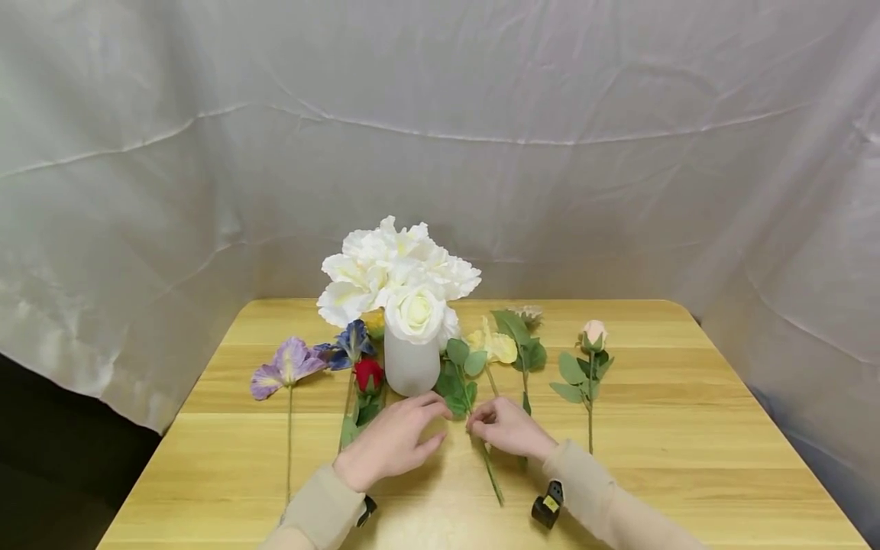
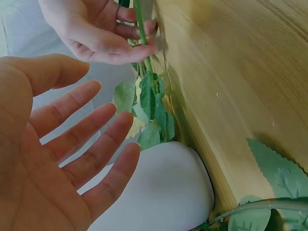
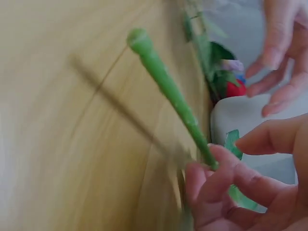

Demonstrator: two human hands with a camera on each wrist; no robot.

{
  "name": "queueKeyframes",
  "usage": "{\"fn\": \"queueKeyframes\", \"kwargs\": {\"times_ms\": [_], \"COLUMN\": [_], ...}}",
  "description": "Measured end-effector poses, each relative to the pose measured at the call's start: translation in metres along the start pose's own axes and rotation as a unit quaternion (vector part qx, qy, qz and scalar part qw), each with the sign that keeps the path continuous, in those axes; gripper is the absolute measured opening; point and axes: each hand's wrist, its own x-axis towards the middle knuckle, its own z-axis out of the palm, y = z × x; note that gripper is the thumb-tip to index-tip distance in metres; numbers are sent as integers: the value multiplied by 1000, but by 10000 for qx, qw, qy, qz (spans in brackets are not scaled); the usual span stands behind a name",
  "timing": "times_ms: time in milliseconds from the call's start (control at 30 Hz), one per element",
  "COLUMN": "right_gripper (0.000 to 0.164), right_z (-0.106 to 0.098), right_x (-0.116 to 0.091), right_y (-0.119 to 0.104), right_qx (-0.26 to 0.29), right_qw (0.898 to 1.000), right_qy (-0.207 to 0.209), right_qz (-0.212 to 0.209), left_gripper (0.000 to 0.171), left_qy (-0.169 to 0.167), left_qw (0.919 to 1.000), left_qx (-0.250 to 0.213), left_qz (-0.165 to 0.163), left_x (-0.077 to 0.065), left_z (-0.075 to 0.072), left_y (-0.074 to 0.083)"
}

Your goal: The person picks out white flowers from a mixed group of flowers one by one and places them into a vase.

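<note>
My right hand [image 1: 510, 428] grips a green leafy flower stem [image 1: 490, 467] just right of the frosted white vase [image 1: 412, 367]. In the right wrist view, the bare end of that stem [image 3: 168, 89] sticks out from the curled fingers [image 3: 250, 180]. Which bloom it carries, I cannot tell. My left hand [image 1: 395, 435] hovers before the vase, holding nothing; its fingers [image 2: 96, 130] are spread in the left wrist view. Large white flowers [image 1: 395, 263] and a white rose [image 1: 415, 313] fill the space above the vase.
Left of the vase lie a purple iris [image 1: 292, 363], a blue iris [image 1: 353, 341] and a red rose [image 1: 368, 374]. A yellow flower [image 1: 493, 345], a leafy stem [image 1: 531, 355] and a pale pink rose [image 1: 593, 334] lie to its right. Grey cloth [image 1: 481, 191] hangs behind the table.
</note>
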Motion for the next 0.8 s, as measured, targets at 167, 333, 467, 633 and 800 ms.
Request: {"fn": "queueKeyframes", "kwargs": {"times_ms": [167, 333, 467, 633, 800], "right_gripper": [21, 13, 23, 24, 13], "right_z": [-4, -7, -7, -3, 1], "right_x": [1, 4, 8, 16, 21], "right_y": [7, 9, 10, 8, 6], "right_qx": [1879, 3431, 3963, 4394, 4489], "right_qw": [9806, 9331, 9093, 8870, 8797], "right_qy": [-315, -463, -509, -727, -974], "right_qz": [455, 970, 1164, 1219, 1230], "left_gripper": [25, 25, 25, 27, 28], "left_qy": [5, 25, 17, 3, -52], "left_qw": [10000, 10000, 10000, 10000, 10000], "left_qx": [-41, -47, -18, 58, 62], "left_qz": [28, 45, 15, 16, 0], "left_x": [1, 2, 2, 1, 1], "left_z": [0, -1, -2, -3, -3], "left_y": [1, 2, 2, 2, 1]}}
